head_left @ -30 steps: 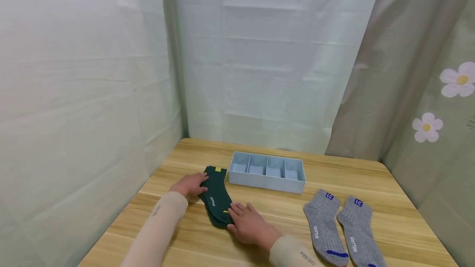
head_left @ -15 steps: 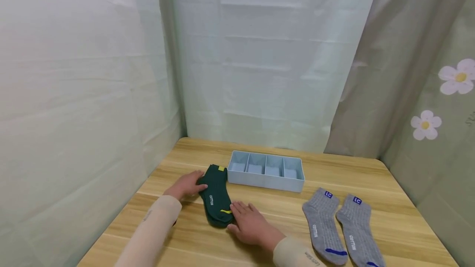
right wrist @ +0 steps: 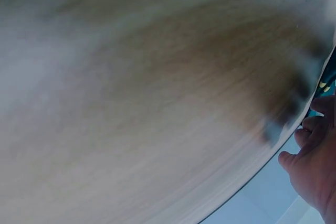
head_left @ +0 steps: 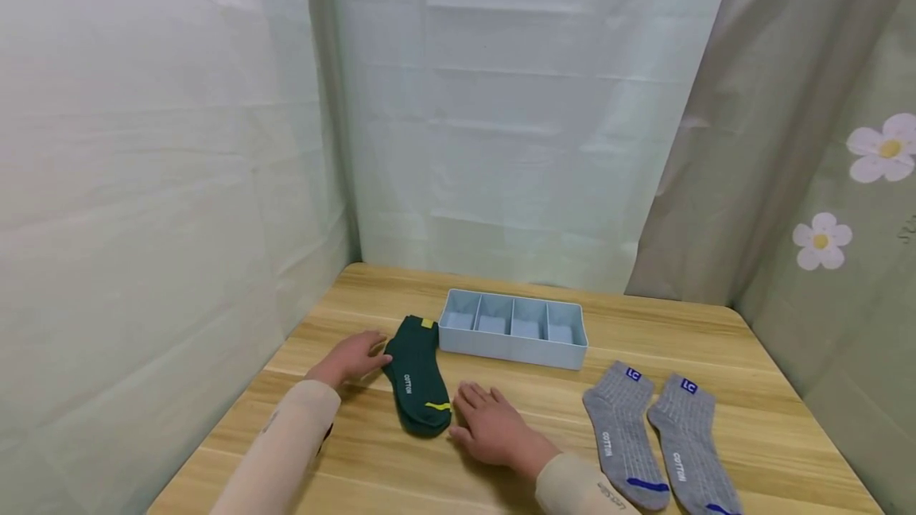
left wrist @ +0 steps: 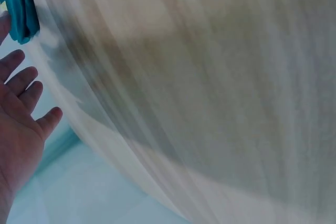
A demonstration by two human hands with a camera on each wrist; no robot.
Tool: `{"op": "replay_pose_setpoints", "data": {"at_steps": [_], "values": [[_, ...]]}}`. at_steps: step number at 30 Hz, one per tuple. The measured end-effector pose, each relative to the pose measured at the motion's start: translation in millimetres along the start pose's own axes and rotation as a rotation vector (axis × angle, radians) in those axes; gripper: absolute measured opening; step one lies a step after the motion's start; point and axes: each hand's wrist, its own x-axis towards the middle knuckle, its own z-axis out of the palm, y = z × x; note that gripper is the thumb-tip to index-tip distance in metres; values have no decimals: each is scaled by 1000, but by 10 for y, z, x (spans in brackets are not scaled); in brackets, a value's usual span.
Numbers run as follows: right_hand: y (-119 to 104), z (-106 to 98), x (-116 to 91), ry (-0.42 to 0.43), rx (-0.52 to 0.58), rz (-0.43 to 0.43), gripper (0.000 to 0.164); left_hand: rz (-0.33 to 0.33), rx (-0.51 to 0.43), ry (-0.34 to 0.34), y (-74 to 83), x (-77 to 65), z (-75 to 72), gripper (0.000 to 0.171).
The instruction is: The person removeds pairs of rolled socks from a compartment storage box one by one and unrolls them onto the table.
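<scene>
Dark green socks (head_left: 417, 376) lie stacked flat on the wooden table, with a yellow tag at the cuff and a yellow stripe near the toe. At their left edge is my left hand (head_left: 352, 358), fingers extended, the thumb tip right at the fabric. The left wrist view shows this hand (left wrist: 23, 124) with spread fingers and a bit of the green socks (left wrist: 21, 6). My right hand (head_left: 494, 426) is palm down just right of the toe end, a small gap between them. In the right wrist view the hand (right wrist: 315, 161) appears at the right edge, holding nothing.
Behind the green socks stands a light blue box (head_left: 511, 350) with several compartments. Two grey socks, the left one (head_left: 626, 435) and the right one (head_left: 692, 443), lie side by side on the right of the table (head_left: 401, 483). Hanging cloth (head_left: 501, 118) surrounds the table.
Both hands have drawn away from the green socks, the left to the left and the right to the right. The socks' cuff end has shifted slightly right, toward the box.
</scene>
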Motion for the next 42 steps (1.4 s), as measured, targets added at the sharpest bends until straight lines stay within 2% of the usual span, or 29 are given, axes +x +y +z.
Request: {"op": "replay_pose_setpoints", "data": {"at_steps": [7,13,19,28,34,42], "values": [[11,44,1,-15,-10,-12,61,-31,-9,-21,-18,-32,44,47],[38,116,22,9,-26,-39,60,2,9,1,-44,-23,92,36],[55,143,20,25,-38,-56,59,-18,-11,26,-39,-26,103,38],[40,129,29,25,-15,-66,57,12,-71,139,-2,28,140,37],[8,120,18,33,-22,-76,58,-30,-174,205,47,100,188,34],[-39,73,18,34,-25,-82,57,-84,-265,276,78,150,233,19]]}}
